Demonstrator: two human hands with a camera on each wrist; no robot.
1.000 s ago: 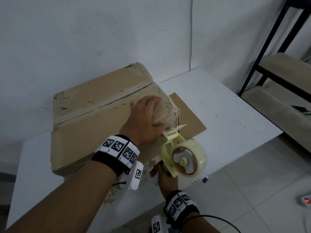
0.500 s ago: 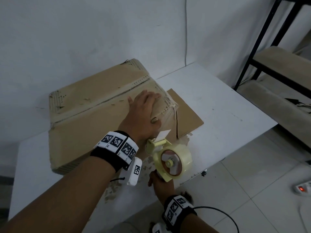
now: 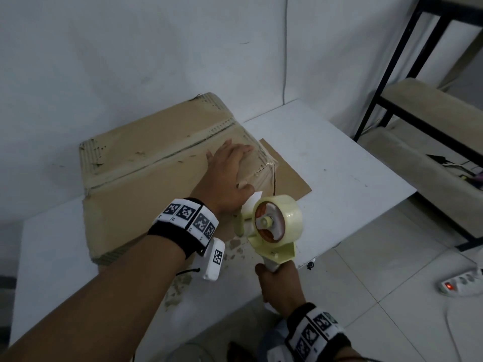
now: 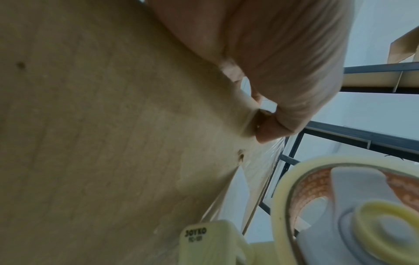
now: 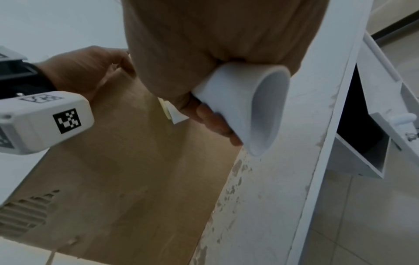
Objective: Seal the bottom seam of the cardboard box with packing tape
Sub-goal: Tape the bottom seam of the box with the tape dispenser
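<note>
A worn cardboard box (image 3: 156,165) lies on the white table (image 3: 339,178) with its taped centre seam (image 3: 162,160) running left to right. My left hand (image 3: 230,168) lies flat on the box's near right corner, and its thumb (image 4: 267,129) presses clear tape (image 4: 260,170) against the edge. Just below that thumb, at the box's near side, is a cream tape dispenser (image 3: 274,226) with a clear roll. My right hand (image 3: 281,283) grips its white handle (image 5: 244,104) from below.
A flat cardboard sheet (image 3: 290,178) sticks out from under the box to the right. Cardboard crumbs (image 3: 180,291) litter the table's near edge. A black metal rack (image 3: 392,100) with cushions stands at the right. A power strip (image 3: 462,283) lies on the floor.
The dispenser has tilted so the roll faces up and has come in close under my left thumb. My left hand stays pressed on the box corner.
</note>
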